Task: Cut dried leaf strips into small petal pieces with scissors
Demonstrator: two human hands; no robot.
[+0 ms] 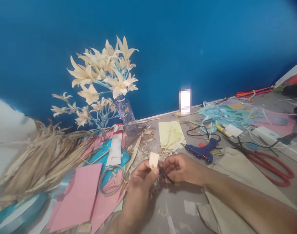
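My left hand (144,178) pinches a small cream piece of dried husk (154,160) upright between thumb and fingers. My right hand (177,167) is close beside it with fingers curled around a dark, slim tool (167,177), whose kind I cannot make out. The right fingertips are partly hidden near the husk piece. Scraps of husk lie on the table (184,195) around both hands. Behind my right hand rests a blue glue gun (203,150), and a yellow paper sheet (171,134) lies beyond the hands.
Cream husk flowers (119,83) stand by a clear bottle (126,113) against the blue wall. Dried husks (33,156), pink paper (77,195) and tape rolls (111,180) fill the left. Red-handled scissors (272,165), light-blue ribbons (216,113) and a power strip (279,143) lie right.
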